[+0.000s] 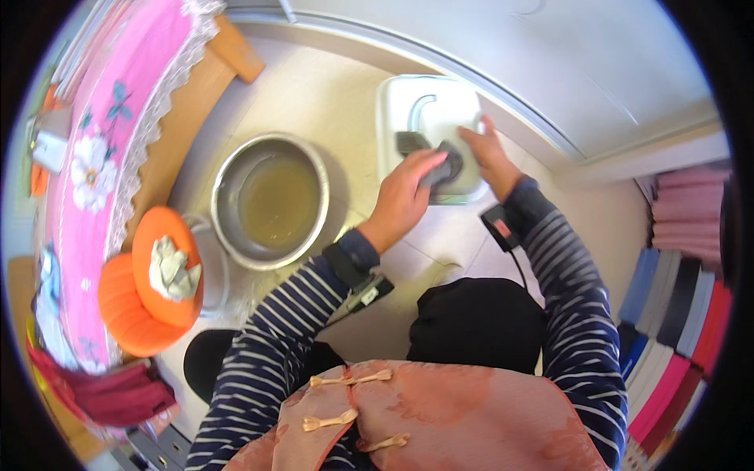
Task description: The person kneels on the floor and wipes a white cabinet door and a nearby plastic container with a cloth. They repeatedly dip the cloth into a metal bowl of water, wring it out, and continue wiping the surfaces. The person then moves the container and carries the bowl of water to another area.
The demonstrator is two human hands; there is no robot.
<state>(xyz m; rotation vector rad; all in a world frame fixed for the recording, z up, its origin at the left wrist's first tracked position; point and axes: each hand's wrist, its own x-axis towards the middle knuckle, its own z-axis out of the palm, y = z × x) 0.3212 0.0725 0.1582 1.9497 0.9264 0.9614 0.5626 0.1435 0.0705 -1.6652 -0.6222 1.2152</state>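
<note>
A white plastic box with a pale lid [396,100] stands on the tiled floor before me, against the base of the sliding doors. My left hand [400,191] reaches over its near side and grips a dark grey item [450,165], too blurred to name. Just beyond it on the lid lies a second dark grey piece [412,143]; I cannot tell whether the two are joined. My right hand [489,153] is over the box's right edge, thumb and fingers apart, with nothing clearly held. A curved handle shape [419,109] shows on the lid.
Left of the box, a steel basin [321,176] holds murky yellowish water. An orange stool [141,294] bears a crumpled pale cloth [172,271], beside a clear plastic container [212,274]. Further left is a bed edge with a pink cover [88,235]. Folded fabrics [677,306] are stacked at right.
</note>
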